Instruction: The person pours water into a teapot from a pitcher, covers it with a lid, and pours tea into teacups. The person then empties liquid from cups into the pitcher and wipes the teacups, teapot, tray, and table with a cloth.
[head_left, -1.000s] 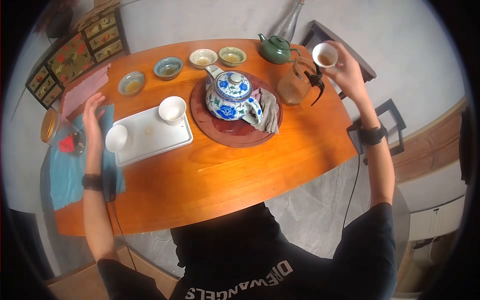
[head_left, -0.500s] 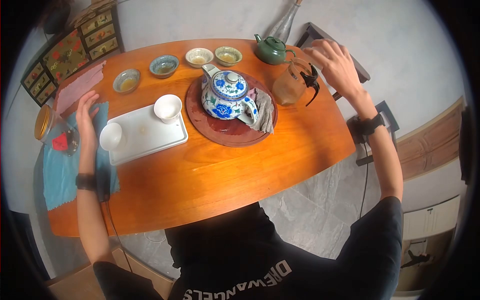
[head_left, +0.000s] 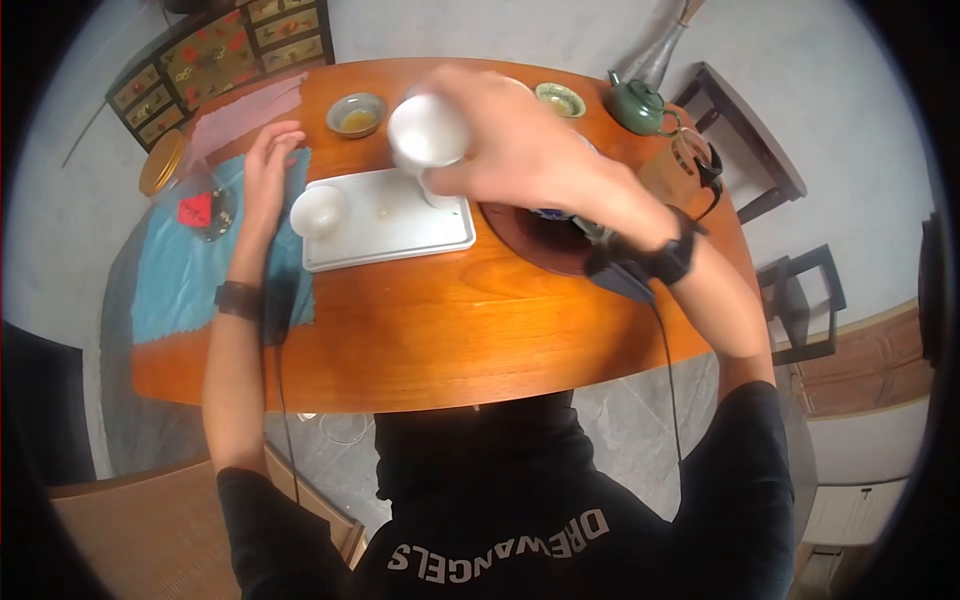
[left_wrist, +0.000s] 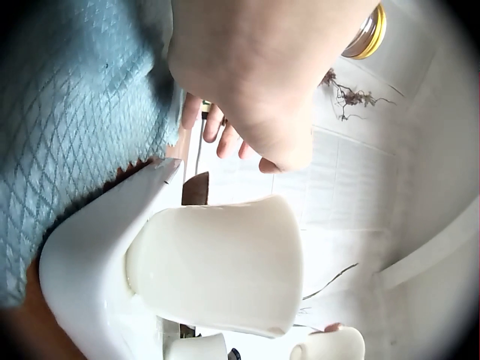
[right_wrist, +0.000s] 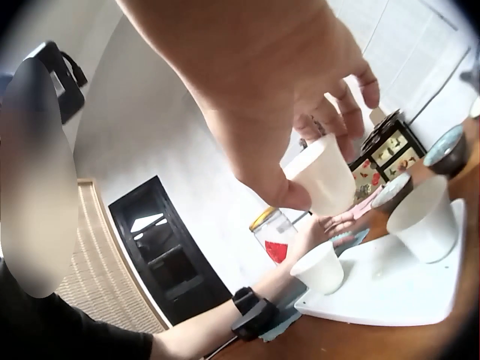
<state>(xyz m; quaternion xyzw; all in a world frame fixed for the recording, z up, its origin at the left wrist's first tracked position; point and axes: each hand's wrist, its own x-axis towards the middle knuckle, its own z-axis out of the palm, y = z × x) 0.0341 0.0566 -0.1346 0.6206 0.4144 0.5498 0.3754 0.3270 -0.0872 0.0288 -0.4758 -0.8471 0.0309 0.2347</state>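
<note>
A: Fingers first. Right hand (head_left: 520, 150) is pinching a white cup (head_left: 428, 132), thumb and fingertips curled round its wall, and holding it up in the air above the white tray (head_left: 440, 238). Left hand (head_left: 268, 160) is lying flat, fingers straight and relaxed, holding nothing, resting on the blue cloth (head_left: 190, 275).

B: What's changing against the earlier shots?

A: A second ago that cup was out by the glass pitcher (head_left: 690, 160), far off on the right. Now the right arm is swinging across the table, so the cup is hanging over the tray end nearest those fingers. Left hand is staying put on the cloth.

B: Meaning?

A: My guess, the cup is being carried back to the tray; it is not set down yet.

B: What's around the fingers?

A: Just below the right fingertips a second cup (right_wrist: 424, 217) is standing on the tray. A third cup (head_left: 318, 210) is sitting at the tray's other end, right beside the left fingers. Past the left fingertips a glass jar (head_left: 195, 200) with a gold lid is lying on the cloth. Beyond the right knuckles, a small bowl (head_left: 357, 113) and a green teapot (head_left: 640, 103). Under the right wrist, the round wooden tray (head_left: 535, 245); whatever sits on it is mostly hidden.
</note>
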